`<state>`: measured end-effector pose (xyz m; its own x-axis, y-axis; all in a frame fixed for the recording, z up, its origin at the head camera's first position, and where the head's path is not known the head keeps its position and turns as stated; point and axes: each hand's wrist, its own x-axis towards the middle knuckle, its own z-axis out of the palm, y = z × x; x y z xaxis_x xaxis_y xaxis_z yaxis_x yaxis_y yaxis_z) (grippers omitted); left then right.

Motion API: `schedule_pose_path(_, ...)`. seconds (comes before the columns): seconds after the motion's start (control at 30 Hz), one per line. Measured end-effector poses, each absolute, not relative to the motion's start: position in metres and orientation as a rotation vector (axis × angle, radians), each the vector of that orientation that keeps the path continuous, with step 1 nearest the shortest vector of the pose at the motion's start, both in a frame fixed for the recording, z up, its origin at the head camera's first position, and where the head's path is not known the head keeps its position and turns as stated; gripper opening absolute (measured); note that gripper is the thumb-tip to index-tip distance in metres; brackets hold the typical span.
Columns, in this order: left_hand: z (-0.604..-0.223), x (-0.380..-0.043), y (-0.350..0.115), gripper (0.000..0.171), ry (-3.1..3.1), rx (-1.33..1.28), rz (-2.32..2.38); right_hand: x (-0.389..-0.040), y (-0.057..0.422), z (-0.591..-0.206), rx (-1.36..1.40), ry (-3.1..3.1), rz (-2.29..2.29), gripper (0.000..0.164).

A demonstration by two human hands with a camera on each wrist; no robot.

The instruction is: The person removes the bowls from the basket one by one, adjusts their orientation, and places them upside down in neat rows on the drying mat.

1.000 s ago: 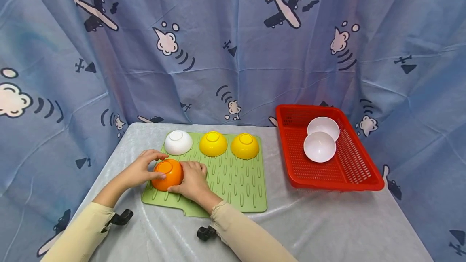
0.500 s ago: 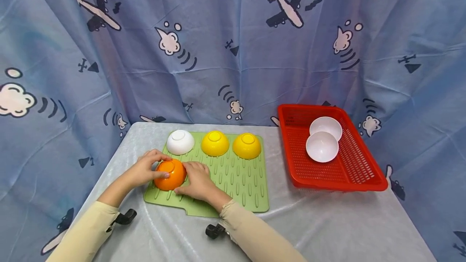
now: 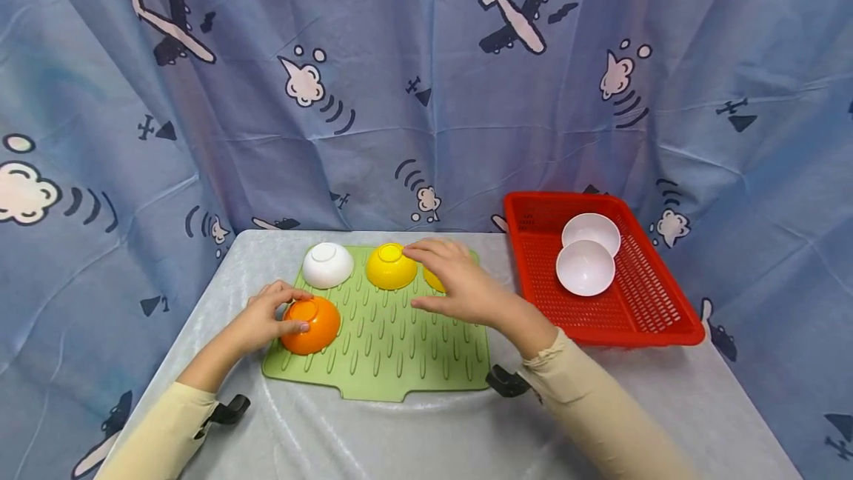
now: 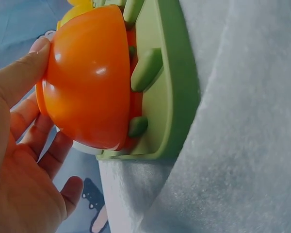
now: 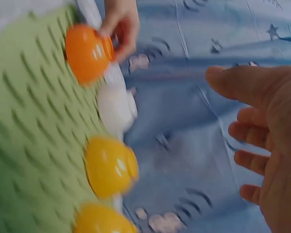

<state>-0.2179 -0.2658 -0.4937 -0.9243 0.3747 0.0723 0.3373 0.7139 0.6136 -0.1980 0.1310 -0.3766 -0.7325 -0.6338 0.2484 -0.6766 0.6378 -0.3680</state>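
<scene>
An orange bowl [image 3: 312,326] lies upside down at the front left of a green ridged mat [image 3: 393,361]. My left hand [image 3: 268,319] holds it from the left, thumb and fingers about its foot; in the left wrist view the thumb [image 4: 26,68] presses on the bowl's edge. My right hand [image 3: 463,284] hovers over the mat's right side with its fingers spread and nothing in them. It partly covers a yellow bowl [image 3: 432,280]. Another yellow bowl [image 3: 390,269] and a white bowl [image 3: 327,266] stand upside down along the mat's back edge.
A red plastic basket [image 3: 526,302] stands on the right of the grey-covered table [image 3: 293,435]. Inside it, two white bowls [image 3: 585,268] face upward, one overlapping the other. A blue curtain [image 3: 373,110] with airplane prints hangs behind.
My right hand has let go of the orange bowl and moved right, toward the basket side. The left hand stays at the bowl, which rests in the same place.
</scene>
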Motion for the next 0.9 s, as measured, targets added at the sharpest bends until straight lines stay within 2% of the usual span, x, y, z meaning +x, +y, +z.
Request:
schedule_pose_path(0.37,-0.498,-0.22,-0.264,0.051,2.855,0.586,1.023,-0.214,0.224,-0.356,1.08,-2.733,0.534,0.073)
schedule_pose_path(0.9,-0.501,-0.216,-0.267,0.053,2.897,0.567,1.065,-0.244,0.356,-0.375,0.876,-2.828,0.531,0.061)
